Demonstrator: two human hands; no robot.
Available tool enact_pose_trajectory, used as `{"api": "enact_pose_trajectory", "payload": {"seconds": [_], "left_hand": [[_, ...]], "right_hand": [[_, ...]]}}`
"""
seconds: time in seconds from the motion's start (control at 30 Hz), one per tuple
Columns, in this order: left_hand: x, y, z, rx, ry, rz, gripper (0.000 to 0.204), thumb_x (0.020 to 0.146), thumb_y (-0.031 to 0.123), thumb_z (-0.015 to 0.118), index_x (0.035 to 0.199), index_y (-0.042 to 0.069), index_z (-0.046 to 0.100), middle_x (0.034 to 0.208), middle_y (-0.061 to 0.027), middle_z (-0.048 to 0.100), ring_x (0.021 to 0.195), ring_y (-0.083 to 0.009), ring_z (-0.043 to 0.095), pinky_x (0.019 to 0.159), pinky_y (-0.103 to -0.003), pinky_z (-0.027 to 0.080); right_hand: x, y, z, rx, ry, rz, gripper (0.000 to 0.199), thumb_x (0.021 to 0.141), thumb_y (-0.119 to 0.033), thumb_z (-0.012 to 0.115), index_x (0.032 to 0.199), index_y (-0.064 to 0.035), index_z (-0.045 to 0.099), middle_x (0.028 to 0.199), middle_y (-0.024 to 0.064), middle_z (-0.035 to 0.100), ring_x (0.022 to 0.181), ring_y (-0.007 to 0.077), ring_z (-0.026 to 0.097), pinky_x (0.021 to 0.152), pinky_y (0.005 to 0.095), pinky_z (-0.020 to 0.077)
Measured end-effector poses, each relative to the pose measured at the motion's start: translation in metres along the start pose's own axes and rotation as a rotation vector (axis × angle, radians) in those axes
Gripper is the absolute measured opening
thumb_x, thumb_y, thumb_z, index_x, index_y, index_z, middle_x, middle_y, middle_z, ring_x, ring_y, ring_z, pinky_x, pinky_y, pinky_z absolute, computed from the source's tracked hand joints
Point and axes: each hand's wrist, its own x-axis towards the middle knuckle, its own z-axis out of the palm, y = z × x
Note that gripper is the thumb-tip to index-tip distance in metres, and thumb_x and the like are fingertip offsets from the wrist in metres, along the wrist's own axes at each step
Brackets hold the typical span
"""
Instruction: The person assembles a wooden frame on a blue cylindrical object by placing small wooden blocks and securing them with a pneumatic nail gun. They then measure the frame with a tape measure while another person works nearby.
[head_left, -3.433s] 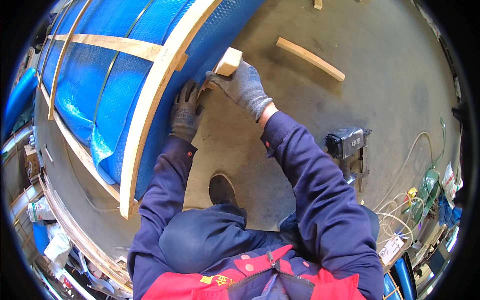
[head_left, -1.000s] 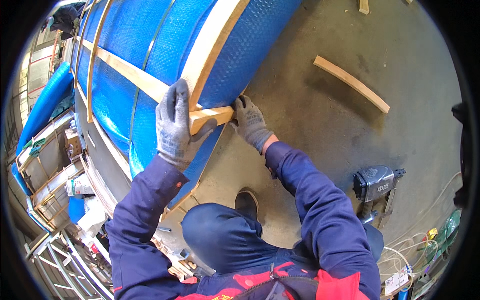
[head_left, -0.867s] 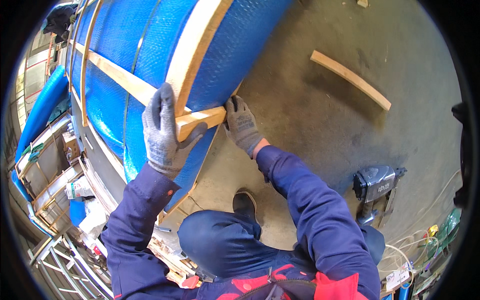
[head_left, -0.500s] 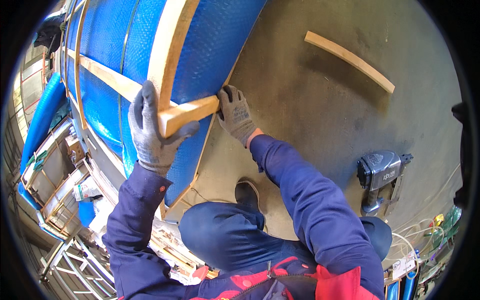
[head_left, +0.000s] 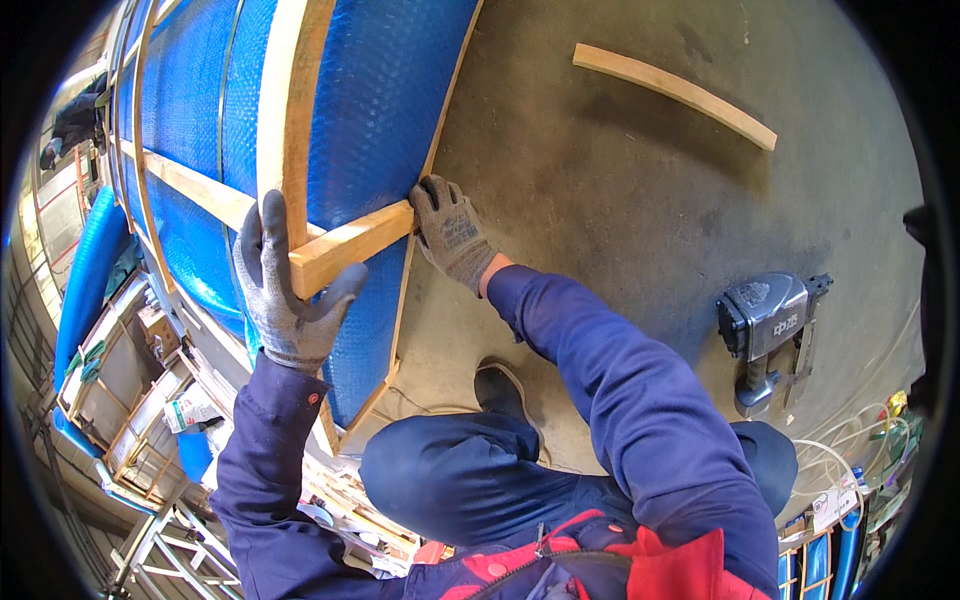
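At the centre left of the frame, a short wooden block [head_left: 345, 246] is gripped by the left hand [head_left: 290, 295]. Its other end is pressed by the open right hand [head_left: 452, 232] against the blue wrapped crate [head_left: 380, 110]

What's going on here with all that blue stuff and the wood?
A person in grey work gloves is holding a short wooden slat across a wooden frame built around something wrapped in blue bubble wrap. The left hand grips one end of the slat, the right hand presses the other. A nail gun and a loose wooden strip lie on the concrete floor.
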Motion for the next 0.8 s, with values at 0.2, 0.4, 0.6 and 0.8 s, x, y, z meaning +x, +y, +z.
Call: {"api": "enact_pose_trajectory", "payload": {"seconds": [0.2, 0.4, 0.6, 0.8], "left_hand": [[0.001, 0.001, 0.004, 0.098, 0.031, 0.047, 0.105, 0.071, 0.019, 0.092, 0.16, 0.012, 0.036, 0.143, -0.0219, 0.049, 0.127, -0.0392, 0.052, 0.105, -0.048, 0.048], [0.002, 0.004, 0.005, 0.097, 0.046, 0.028, 0.105, 0.073, 0.025, 0.091, 0.161, 0.014, 0.036, 0.14, -0.0229, 0.05, 0.123, -0.0398, 0.054, 0.102, -0.049, 0.05], [0.0, 0.003, 0.005, 0.129, 0.052, 0.021, 0.107, 0.07, 0.024, 0.092, 0.161, 0.015, 0.036, 0.139, -0.0231, 0.051, 0.122, -0.0419, 0.054, 0.104, -0.05, 0.046], [0.0, 0.005, 0.004, 0.135, 0.076, 0.043, 0.102, 0.076, 0.025, 0.09, 0.161, 0.014, 0.034, 0.138, -0.0222, 0.052, 0.123, -0.0399, 0.054, 0.104, -0.05, 0.047]], "right_hand": [[0.004, 0.004, -0.019, 0.178, -0.066, 0.028, 0.069, 0.081, -0.024, 0.077, 0.141, -0.0029, 0.051, 0.143, 0.0227, 0.046, 0.132, 0.0415, 0.048, 0.109, 0.0505, 0.0418], [0.013, -0.005, -0.047, 0.326, -0.17, 0.006, 0.092, 0.076, -0.041, 0.082, 0.15, -0.0004, 0.044, 0.153, 0.0274, 0.039, 0.141, 0.0445, 0.041, 0.119, 0.0495, 0.034], [0.028, -0.002, -0.058, 0.12, -0.331, -0.02, 0.093, 0.078, -0.048, 0.079, 0.151, -0.0042, 0.044, 0.155, 0.0251, 0.039, 0.143, 0.0427, 0.04, 0.118, 0.0532, 0.0349], [0.035, 0.018, -0.123, -0.168, -0.634, -0.158, 0.085, 0.083, -0.053, 0.075, 0.152, -0.0112, 0.047, 0.154, 0.0195, 0.046, 0.143, 0.0393, 0.044, 0.117, 0.0526, 0.0356]]}}
